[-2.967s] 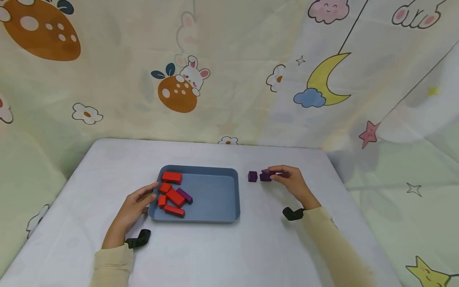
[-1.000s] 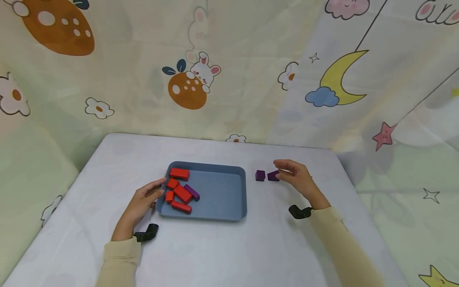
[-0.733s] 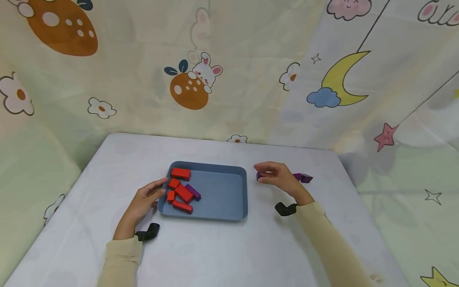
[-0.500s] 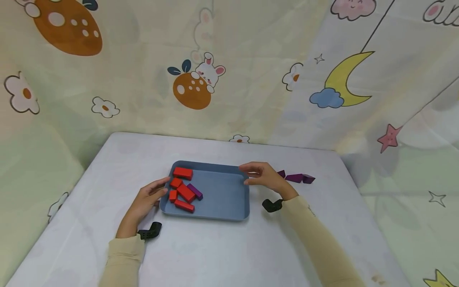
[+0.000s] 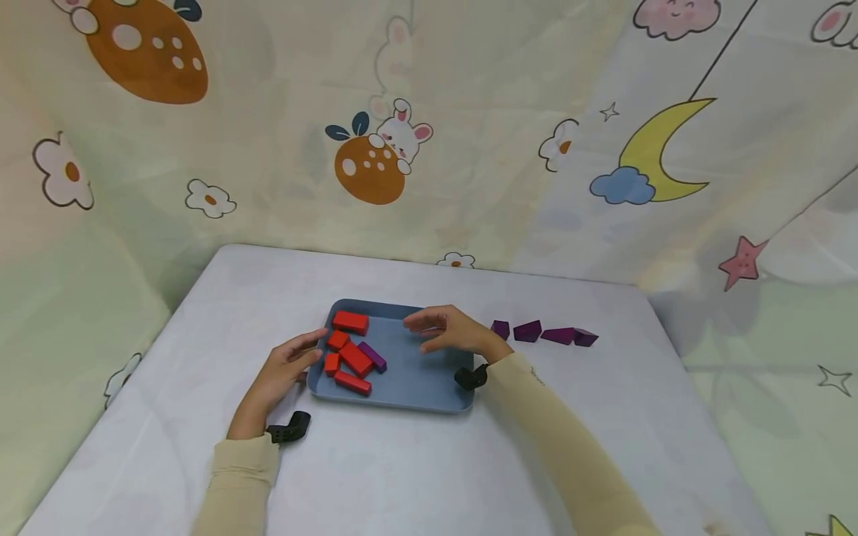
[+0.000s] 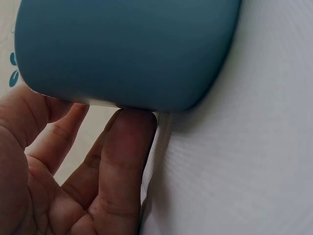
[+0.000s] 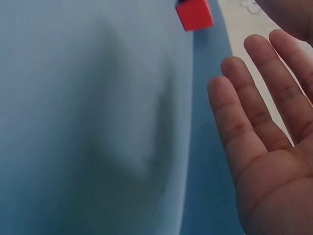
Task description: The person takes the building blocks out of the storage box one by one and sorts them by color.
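My left hand (image 5: 283,372) rests its fingertips against the left wall of the blue-grey tray (image 5: 415,403). In the left wrist view, its fingers (image 6: 124,161) touch the lower edge of the tray's outer wall (image 6: 127,54). Over the tray's right half hovers my right hand (image 5: 456,331), holding nothing. Its fingers (image 7: 234,117) are extended in the right wrist view, near a red block (image 7: 194,13). Several red blocks (image 5: 355,359) and one slim purple block (image 5: 372,356) lie in the tray's left half.
Right of the tray, several purple blocks stand in a row on the white table (image 5: 375,476), among them a purple block (image 5: 527,331) and a longer tapered one (image 5: 558,336). A patterned cloth (image 5: 281,134) hangs behind the table.
My right hand held a purple block at the row three seconds ago; it has let go and moved left over the tray. The left hand stays at the tray's wall.
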The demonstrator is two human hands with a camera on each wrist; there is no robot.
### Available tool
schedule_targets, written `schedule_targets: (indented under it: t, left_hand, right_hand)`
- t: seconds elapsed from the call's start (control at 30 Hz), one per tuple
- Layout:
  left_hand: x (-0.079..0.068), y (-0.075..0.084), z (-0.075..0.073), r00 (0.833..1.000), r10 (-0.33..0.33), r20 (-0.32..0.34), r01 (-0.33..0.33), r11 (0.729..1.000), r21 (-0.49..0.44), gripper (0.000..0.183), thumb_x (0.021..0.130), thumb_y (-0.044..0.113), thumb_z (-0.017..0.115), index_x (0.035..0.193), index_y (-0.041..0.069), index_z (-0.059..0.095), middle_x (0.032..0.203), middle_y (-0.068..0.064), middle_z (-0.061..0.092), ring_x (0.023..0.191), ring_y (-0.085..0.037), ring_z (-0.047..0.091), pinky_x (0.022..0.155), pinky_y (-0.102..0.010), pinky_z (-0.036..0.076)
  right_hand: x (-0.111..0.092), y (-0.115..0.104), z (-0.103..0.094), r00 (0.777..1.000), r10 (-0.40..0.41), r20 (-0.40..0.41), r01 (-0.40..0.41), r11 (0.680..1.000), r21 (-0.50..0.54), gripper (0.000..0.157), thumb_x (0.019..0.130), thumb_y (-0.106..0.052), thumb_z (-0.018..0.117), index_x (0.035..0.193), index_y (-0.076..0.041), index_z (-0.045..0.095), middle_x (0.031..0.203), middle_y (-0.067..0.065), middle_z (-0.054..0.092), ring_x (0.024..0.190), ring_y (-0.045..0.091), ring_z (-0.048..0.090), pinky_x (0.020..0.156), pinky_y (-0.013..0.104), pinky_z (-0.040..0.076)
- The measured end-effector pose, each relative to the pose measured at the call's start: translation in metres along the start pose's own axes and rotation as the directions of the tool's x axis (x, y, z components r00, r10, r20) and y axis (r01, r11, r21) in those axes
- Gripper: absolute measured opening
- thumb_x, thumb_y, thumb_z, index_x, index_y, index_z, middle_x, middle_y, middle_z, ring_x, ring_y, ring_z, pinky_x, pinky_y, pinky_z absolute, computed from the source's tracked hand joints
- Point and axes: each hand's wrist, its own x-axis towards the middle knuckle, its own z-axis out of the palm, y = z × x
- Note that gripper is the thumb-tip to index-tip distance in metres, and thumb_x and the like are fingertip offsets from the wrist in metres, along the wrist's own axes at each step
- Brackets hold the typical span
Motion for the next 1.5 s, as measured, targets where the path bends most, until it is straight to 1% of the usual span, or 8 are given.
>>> schedule_targets:
  t: [0.27, 0.43, 0.57, 0.7, 0.87, 1.03, 1.2, 1.5]
  left_hand:
    - [0.002, 0.002, 0.004, 1.000, -0.018, 0.008, 0.017, 1.000, 0.018, 0.055, 0.110, 0.022, 0.065, 0.161, 0.006, 0.052, 0.160, -0.024, 0.052, 0.127, -0.025, 0.059, 0.077, -0.029, 0.055]
    - [0.004, 0.001, 0.007, 1.000, -0.020, 0.011, 0.020, 1.000, 0.014, 0.054, 0.110, 0.022, 0.066, 0.160, 0.006, 0.053, 0.159, -0.023, 0.054, 0.122, -0.022, 0.059, 0.075, -0.029, 0.052]
    - [0.005, 0.002, 0.009, 1.000, -0.022, 0.013, 0.022, 1.000, 0.017, 0.054, 0.110, 0.022, 0.066, 0.161, 0.007, 0.052, 0.159, -0.023, 0.054, 0.123, -0.024, 0.060, 0.076, -0.029, 0.053]
    - [0.005, 0.003, 0.009, 1.000, -0.021, 0.011, 0.020, 1.000, 0.017, 0.054, 0.110, 0.022, 0.065, 0.161, 0.007, 0.053, 0.158, -0.024, 0.055, 0.124, -0.027, 0.059, 0.076, -0.029, 0.052]
    - [0.006, 0.003, 0.009, 1.000, -0.023, 0.015, 0.022, 1.000, 0.015, 0.054, 0.110, 0.022, 0.066, 0.161, 0.007, 0.053, 0.158, -0.023, 0.055, 0.123, -0.023, 0.059, 0.076, -0.029, 0.052]
    - [0.006, 0.003, 0.008, 1.000, -0.020, 0.011, 0.020, 1.000, 0.011, 0.054, 0.110, 0.021, 0.066, 0.160, 0.007, 0.053, 0.157, -0.023, 0.055, 0.119, -0.019, 0.060, 0.075, -0.029, 0.052]
    - [0.005, 0.002, 0.007, 1.000, -0.010, 0.003, 0.010, 1.000, 0.010, 0.053, 0.110, 0.020, 0.066, 0.160, 0.006, 0.054, 0.157, -0.024, 0.056, 0.114, -0.014, 0.060, 0.073, -0.028, 0.051]
    - [0.000, 0.001, 0.003, 1.000, -0.021, -0.012, 0.021, 1.000, 0.008, 0.054, 0.109, 0.021, 0.067, 0.160, 0.006, 0.054, 0.157, -0.024, 0.055, 0.110, -0.005, 0.060, 0.074, -0.027, 0.053]
  right_hand:
    - [0.026, 0.001, 0.020, 0.995, 0.028, 0.094, -0.023, 0.998, -0.051, 0.058, 0.092, 0.011, 0.078, 0.146, 0.011, 0.059, 0.152, 0.026, 0.060, 0.142, 0.038, 0.057, 0.116, 0.040, 0.047]
    - [0.035, 0.002, 0.031, 0.987, 0.081, 0.139, -0.073, 0.996, -0.057, 0.060, 0.093, 0.011, 0.077, 0.149, 0.009, 0.058, 0.156, 0.022, 0.058, 0.145, 0.032, 0.055, 0.116, 0.035, 0.046]
    - [0.039, -0.001, 0.035, 0.982, 0.105, 0.159, -0.094, 0.993, -0.075, 0.063, 0.092, 0.013, 0.078, 0.151, 0.007, 0.057, 0.160, 0.020, 0.055, 0.149, 0.031, 0.051, 0.117, 0.034, 0.045]
    - [0.043, -0.004, 0.039, 0.978, 0.115, 0.173, -0.091, 0.986, -0.139, 0.069, 0.090, 0.010, 0.081, 0.154, 0.001, 0.057, 0.163, 0.017, 0.052, 0.148, 0.030, 0.052, 0.117, 0.033, 0.045]
    - [0.047, -0.007, 0.042, 0.975, 0.129, 0.183, -0.087, 0.971, -0.223, 0.069, 0.090, 0.007, 0.083, 0.154, -0.001, 0.058, 0.164, 0.016, 0.050, 0.146, 0.029, 0.053, 0.116, 0.032, 0.045]
    - [0.048, -0.006, 0.043, 0.979, 0.132, 0.158, -0.098, 0.973, -0.211, 0.065, 0.089, 0.007, 0.083, 0.150, 0.000, 0.061, 0.157, 0.017, 0.058, 0.140, 0.028, 0.058, 0.114, 0.032, 0.047]
    - [0.044, -0.007, 0.040, 0.987, 0.129, 0.094, -0.115, 0.983, -0.146, 0.065, 0.088, 0.006, 0.085, 0.149, 0.002, 0.061, 0.146, 0.018, 0.063, 0.130, 0.026, 0.063, 0.111, 0.034, 0.051]
    - [0.015, -0.020, 0.024, 0.997, 0.082, -0.015, -0.082, 0.996, -0.021, 0.065, 0.091, 0.007, 0.081, 0.151, 0.005, 0.055, 0.152, 0.021, 0.057, 0.138, 0.033, 0.056, 0.116, 0.045, 0.048]
